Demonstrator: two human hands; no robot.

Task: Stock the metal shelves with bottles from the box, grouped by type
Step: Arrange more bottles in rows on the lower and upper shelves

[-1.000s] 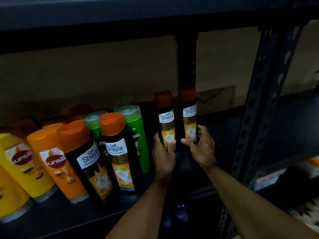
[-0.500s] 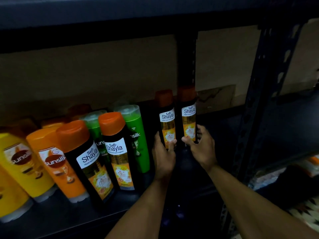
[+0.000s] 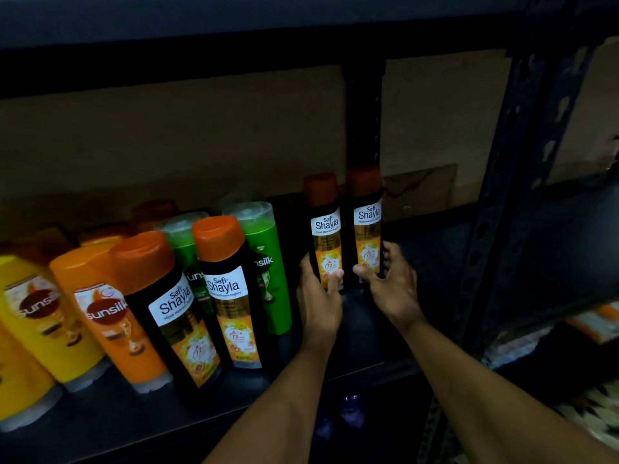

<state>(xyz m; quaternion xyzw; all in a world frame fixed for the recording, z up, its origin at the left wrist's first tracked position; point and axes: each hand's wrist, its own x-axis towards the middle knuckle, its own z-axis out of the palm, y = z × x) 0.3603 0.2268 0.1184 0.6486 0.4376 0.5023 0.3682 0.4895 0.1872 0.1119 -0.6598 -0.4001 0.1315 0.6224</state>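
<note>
Two black Safi Shayla bottles with orange caps stand upright side by side at the back of the dark metal shelf. My left hand grips the base of the left bottle, thumb across its front. My right hand holds the base of the right bottle, thumb in front, fingers behind. Two more Shayla bottles stand nearer the front, to the left.
Green Sunsilk bottles stand behind the front Shayla pair. Orange and yellow Sunsilk bottles fill the shelf's left. A perforated upright post rises at right. The upper shelf hangs overhead.
Both hands have slid the two back bottles slightly farther in and upright; the grips are unchanged.
</note>
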